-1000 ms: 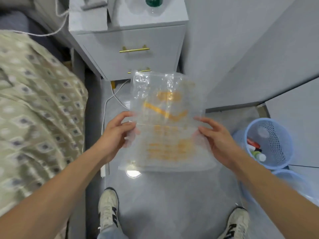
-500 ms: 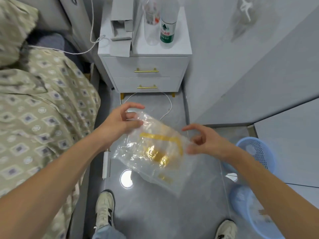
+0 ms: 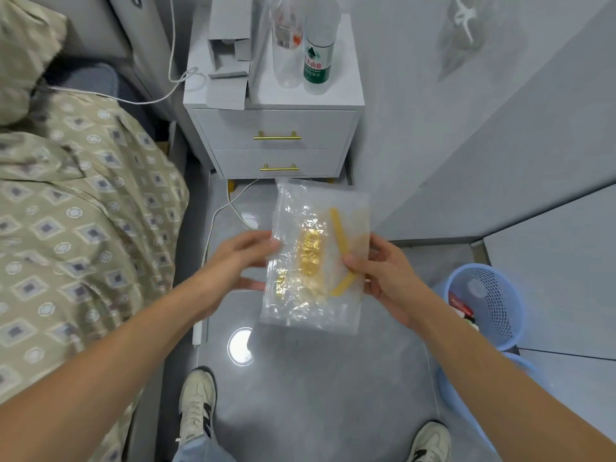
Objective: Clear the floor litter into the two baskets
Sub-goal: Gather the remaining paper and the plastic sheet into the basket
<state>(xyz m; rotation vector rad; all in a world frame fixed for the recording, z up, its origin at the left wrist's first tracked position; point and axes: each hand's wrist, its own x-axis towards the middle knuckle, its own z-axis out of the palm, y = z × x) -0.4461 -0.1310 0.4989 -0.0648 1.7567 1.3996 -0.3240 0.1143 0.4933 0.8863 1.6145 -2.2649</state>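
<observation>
Head view: I note a crinkled clear plastic bag with yellow print held above the grey floor | left hand pinching its left edge | right hand gripping its right edge | two light-blue mesh plastic baskets at right.

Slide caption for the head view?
Both hands, left and right, hold a clear plastic bag beside blue baskets.
</observation>
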